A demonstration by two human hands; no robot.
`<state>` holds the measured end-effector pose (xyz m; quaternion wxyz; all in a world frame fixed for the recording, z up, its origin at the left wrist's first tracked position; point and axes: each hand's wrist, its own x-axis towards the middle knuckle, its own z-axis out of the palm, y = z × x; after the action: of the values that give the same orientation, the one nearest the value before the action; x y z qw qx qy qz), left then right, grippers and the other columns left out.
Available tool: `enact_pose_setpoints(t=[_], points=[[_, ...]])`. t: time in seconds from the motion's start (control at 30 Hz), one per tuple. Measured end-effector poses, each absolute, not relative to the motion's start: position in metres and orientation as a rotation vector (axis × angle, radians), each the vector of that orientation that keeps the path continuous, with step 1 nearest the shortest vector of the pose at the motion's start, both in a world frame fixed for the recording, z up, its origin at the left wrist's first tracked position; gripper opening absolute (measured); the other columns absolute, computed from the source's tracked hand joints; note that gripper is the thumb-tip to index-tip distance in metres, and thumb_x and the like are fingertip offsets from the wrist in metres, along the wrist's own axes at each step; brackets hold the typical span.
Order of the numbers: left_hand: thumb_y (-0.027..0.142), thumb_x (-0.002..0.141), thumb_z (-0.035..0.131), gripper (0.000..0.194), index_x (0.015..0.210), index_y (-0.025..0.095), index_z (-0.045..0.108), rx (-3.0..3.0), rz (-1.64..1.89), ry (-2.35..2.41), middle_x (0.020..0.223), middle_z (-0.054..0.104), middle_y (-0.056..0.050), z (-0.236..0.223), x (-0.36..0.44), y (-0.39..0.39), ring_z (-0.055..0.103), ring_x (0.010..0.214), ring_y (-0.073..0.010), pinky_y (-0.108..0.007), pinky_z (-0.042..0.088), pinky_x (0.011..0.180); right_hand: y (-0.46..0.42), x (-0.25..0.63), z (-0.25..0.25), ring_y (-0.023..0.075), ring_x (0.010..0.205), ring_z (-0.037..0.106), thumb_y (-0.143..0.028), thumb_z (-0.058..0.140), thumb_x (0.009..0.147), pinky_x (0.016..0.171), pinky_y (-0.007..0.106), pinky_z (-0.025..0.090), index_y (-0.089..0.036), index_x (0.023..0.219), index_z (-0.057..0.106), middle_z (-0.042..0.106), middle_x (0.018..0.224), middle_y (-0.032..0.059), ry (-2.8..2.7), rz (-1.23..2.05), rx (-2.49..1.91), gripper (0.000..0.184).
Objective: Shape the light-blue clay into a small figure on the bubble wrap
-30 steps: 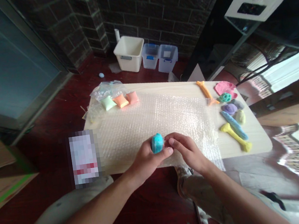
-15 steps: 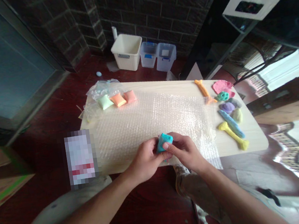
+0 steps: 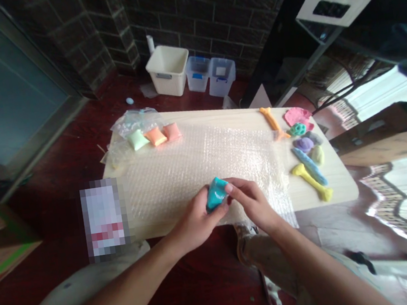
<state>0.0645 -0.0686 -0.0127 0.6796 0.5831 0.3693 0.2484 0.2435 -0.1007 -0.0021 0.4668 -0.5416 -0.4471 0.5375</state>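
Note:
A teal packet of modelling clay in shiny clear wrap is held above the near edge of the table. My left hand is closed around its left and lower side, thumb along the bottom. On the opposite side, my right hand pinches the packet's right edge between thumb and fingers; some fingertips are hidden behind it. Beneath both hands lies a sheet of bubble wrap on the pale wooden table.
Pale green, orange and pink clay packets lie far left by a clear plastic bag. Several shaped clay pieces, including a yellow bone shape, sit at right. A cream bin and clear tubs stand on the floor beyond.
The teal packet has turned in my hands and shows more of its wrapped face. My right thumb has shifted from its front to its right edge. The whole view has shifted slightly.

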Motion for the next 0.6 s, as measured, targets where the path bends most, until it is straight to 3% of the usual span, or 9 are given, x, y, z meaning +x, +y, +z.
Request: enact_pose_setpoints(t=[0.07, 0.23, 0.37, 0.6], points=[[0.042, 0.089, 0.077, 0.035, 0.112, 0.018, 0.066, 1.383, 0.588, 0.865, 0.099, 0.072, -0.004, -0.009, 0.063, -0.064, 0.066, 0.088, -0.019, -0.029, 0.05, 0.078, -0.101, 0.247, 0.001, 0.0194, 0.079, 0.069, -0.054, 0.072, 0.095, 0.071, 0.034, 0.057, -0.021, 0.108, 0.08, 0.078, 0.093, 0.0071, -1.093, 1.263, -1.334, 0.037], [0.046, 0.09, 0.074, 0.03, 0.094, 0.018, 0.065, 1.593, 0.551, 0.978, 0.075, 0.066, 0.001, -0.004, 0.057, -0.06, 0.057, 0.066, -0.0142, -0.026, 0.041, 0.061, -0.105, 0.248, 0.003, 0.0203, 0.092, 0.072, -0.043, 0.079, 0.092, 0.08, 0.036, 0.06, -0.027, 0.12, 0.079, 0.08, 0.114, 0.0068, -1.087, 1.322, -1.256, 0.032], [0.039, 0.092, 0.068, 0.022, 0.09, 0.018, 0.062, 1.819, 0.555, 1.019, 0.069, 0.063, 0.002, -0.001, 0.055, -0.062, 0.055, 0.06, -0.013, -0.027, 0.035, 0.057, -0.106, 0.246, 0.002, 0.0183, 0.088, 0.071, -0.039, 0.08, 0.092, 0.079, 0.034, 0.06, -0.027, 0.12, 0.078, 0.08, 0.107, 0.0055, -1.103, 1.363, -1.203, 0.03], [0.035, 0.097, 0.06, 0.016, 0.1, 0.019, 0.06, 1.97, 0.549, 1.001, 0.072, 0.064, 0.001, 0.0, 0.054, -0.063, 0.061, 0.062, -0.0165, -0.028, 0.036, 0.058, -0.104, 0.248, 0.002, 0.0153, 0.084, 0.068, -0.034, 0.078, 0.094, 0.076, 0.029, 0.057, -0.025, 0.112, 0.079, 0.077, 0.098, 0.0033, -1.101, 1.374, -1.158, 0.02]])
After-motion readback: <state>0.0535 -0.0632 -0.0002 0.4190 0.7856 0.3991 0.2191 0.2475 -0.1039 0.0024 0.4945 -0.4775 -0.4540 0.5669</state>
